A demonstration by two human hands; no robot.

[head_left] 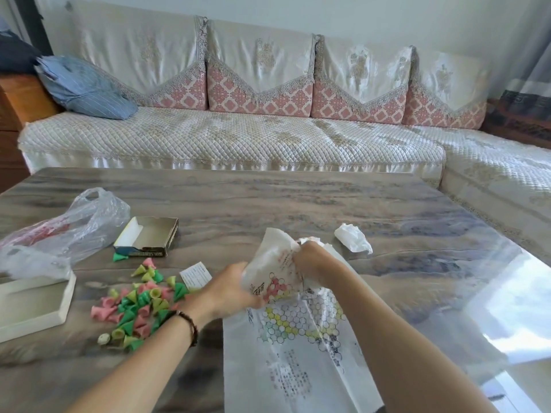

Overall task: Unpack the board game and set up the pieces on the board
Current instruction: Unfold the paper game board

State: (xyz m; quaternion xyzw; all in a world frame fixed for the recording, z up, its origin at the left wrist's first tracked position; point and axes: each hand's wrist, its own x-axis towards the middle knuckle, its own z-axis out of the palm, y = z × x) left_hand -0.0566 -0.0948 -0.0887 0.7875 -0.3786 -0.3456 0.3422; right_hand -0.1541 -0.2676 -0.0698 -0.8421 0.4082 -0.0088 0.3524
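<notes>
A thin paper game board (293, 338), printed with circles and coloured patches, lies partly unfolded on the table in front of me. My left hand (229, 289) grips its folded upper part at the left. My right hand (313, 262) grips the crumpled top fold at the right. Several pink, green and yellow cone pieces (138, 304) lie in a loose heap left of the board, beside my left wrist. A small white die (103, 339) sits at the heap's near edge. The open game box (147, 236) stands behind the heap.
A white hexagonal tray (32, 308) and a clear plastic bag (59, 234) lie at the left. A small printed slip (195, 275) sits by the pieces. A crumpled white wrapper (353, 238) lies to the right. A sofa (238, 144) runs behind the wooden table (298, 198).
</notes>
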